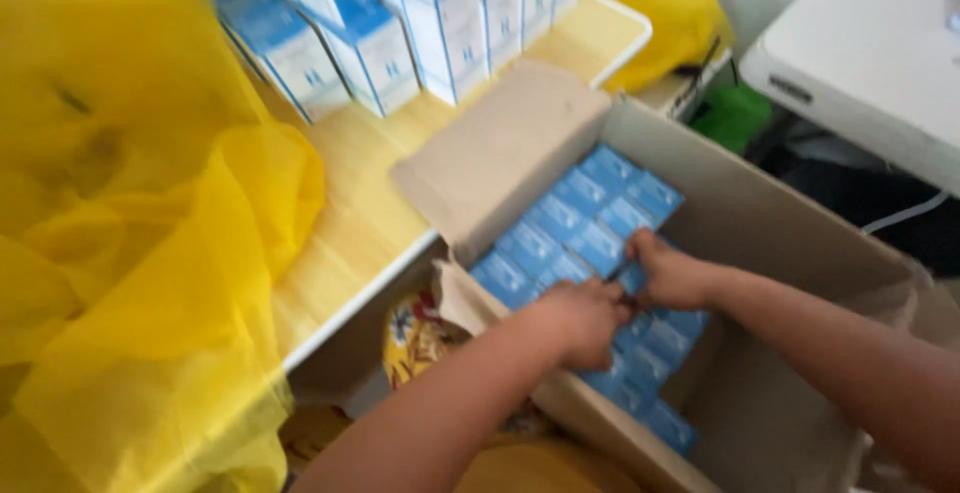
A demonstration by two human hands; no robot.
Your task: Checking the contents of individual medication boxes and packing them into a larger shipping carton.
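Where blue packs (585, 223) fill the carton (790, 223) — both hands (625, 303) meet.

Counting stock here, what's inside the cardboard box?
The cardboard box holds rows of small blue boxes. Both hands, left hand and right hand, cover some; lower layers are hidden.

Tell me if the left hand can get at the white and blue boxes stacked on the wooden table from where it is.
Probably yes. The left hand is down in the cardboard box, but only bare tabletop lies before the stacked boxes.
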